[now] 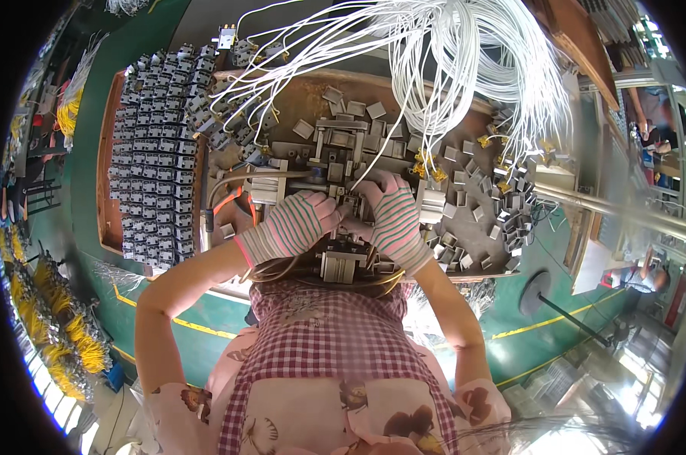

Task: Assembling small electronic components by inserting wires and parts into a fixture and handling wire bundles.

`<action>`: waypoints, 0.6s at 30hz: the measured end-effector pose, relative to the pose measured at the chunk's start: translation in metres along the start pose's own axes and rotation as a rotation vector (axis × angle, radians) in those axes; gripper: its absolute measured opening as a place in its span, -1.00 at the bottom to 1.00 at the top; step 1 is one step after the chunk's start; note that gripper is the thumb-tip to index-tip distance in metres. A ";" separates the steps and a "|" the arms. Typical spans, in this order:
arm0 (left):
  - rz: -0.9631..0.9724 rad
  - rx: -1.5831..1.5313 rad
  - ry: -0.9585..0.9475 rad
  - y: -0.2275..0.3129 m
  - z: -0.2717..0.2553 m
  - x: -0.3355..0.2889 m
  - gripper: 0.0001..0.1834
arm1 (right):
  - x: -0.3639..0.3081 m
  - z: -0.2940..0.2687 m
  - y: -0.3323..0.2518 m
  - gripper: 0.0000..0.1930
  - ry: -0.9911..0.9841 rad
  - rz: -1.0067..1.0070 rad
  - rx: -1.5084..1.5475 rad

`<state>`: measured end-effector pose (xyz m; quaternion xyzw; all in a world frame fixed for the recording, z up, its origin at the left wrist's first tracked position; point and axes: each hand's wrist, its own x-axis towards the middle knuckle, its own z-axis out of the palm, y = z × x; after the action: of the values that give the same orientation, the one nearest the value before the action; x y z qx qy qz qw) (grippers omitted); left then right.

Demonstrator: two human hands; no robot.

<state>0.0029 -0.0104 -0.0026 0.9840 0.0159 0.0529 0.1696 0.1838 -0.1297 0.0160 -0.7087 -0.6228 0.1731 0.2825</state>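
Observation:
Both my hands wear striped knit gloves and meet at a metal clamping fixture (341,144) on the bench. My left hand (301,222) has its fingers curled together at the fixture's middle; whatever they hold is hidden. Just right of it, my right hand (392,216) closes its fingertips around the lower end of a white wire (375,161). That wire runs down from a large bundle of white wires (442,68) hanging over the back of the bench. The small part between my fingertips cannot be made out.
A wooden tray (109,174) with rows of small grey-black blocks lies left. Loose metal housings (464,205) and yellow-ended wire terminals (428,168) cover the right side. A hose (244,174) runs to the fixture. A metal bar (616,208) extends right. Yellow wire bundles (62,334) are far left.

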 end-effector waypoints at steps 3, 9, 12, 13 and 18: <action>0.017 0.056 -0.044 0.002 -0.006 0.004 -0.61 | 0.001 -0.003 0.002 -0.41 0.037 -0.041 0.002; 0.001 0.118 -0.006 0.008 -0.001 -0.002 -0.60 | -0.011 -0.059 0.041 -0.59 0.514 0.174 -0.226; -0.060 0.125 -0.117 0.007 -0.008 0.002 -0.58 | -0.014 -0.061 0.080 -0.71 0.244 0.435 0.094; -0.064 -0.073 -0.007 0.002 -0.009 0.001 -0.58 | -0.018 -0.059 0.099 -0.71 0.252 0.438 0.091; -0.466 -0.889 0.392 0.015 -0.013 0.004 -0.52 | -0.022 -0.052 0.121 -0.72 0.226 0.345 0.215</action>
<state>0.0060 -0.0195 0.0152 0.7593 0.2411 0.1982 0.5710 0.3064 -0.1689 -0.0207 -0.7853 -0.4348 0.2037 0.3908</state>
